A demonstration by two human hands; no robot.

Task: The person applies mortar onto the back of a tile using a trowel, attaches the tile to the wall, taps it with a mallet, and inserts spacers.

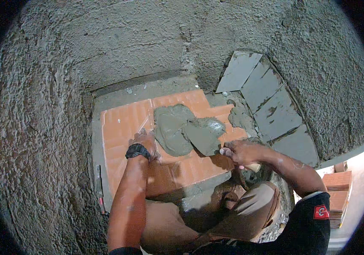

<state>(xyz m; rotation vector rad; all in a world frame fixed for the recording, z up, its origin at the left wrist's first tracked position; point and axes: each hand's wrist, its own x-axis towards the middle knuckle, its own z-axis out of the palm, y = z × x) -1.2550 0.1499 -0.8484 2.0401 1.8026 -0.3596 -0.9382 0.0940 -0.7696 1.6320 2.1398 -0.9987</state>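
My right hand (242, 153) is closed around the pale handle of a trowel (207, 140). The blade, coated with wet mortar, lies at the right side of a thick grey mortar patch (171, 129). That patch is spread over orange tiles (124, 123), whose upturned faces carry fine ribs. My left hand (147, 143), with a black band at its wrist, rests on the tiles just left of the mortar, its fingers stretched out and holding nothing. Part of the trowel's neck is hidden by my right fingers.
Rough cement walls (135, 46) enclose the corner. Several grey tiles (277, 112) line the right wall's foot. A thin tool with a red part (100, 191) lies by the left wall. Stacked reddish tiles (337, 191) stand at far right. Mortar lumps (242, 119) sit beyond the tiles' right edge.
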